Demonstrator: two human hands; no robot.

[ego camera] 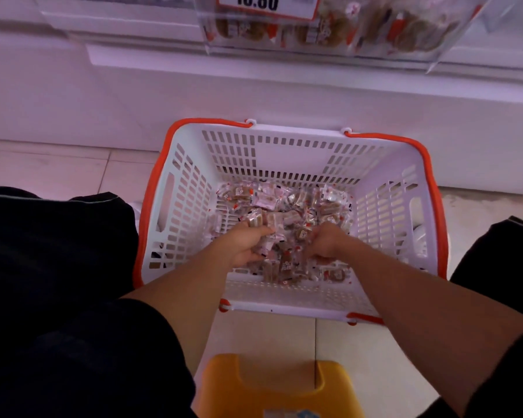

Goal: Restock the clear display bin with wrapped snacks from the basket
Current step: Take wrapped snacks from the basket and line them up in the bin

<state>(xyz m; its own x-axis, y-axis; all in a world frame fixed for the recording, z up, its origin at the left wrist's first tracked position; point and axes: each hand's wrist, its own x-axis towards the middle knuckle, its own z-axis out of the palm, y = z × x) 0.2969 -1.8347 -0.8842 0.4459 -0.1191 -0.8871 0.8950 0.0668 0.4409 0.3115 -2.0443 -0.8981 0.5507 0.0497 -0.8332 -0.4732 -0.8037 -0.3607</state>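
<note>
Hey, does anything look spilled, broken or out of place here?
Nothing stands out. The wrapped snacks all lie inside the basket, none on the floor, and both hands, left and right, are gathering them.

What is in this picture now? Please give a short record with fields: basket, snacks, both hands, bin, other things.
basket: white with orange rim, on the floor
snacks: wrapped snacks cover the basket bottom
left hand: left hand grips several snacks
right hand: right hand grips snacks in the pile
bin: clear display bin above, partly filled
other: price label; yellow stool
</note>
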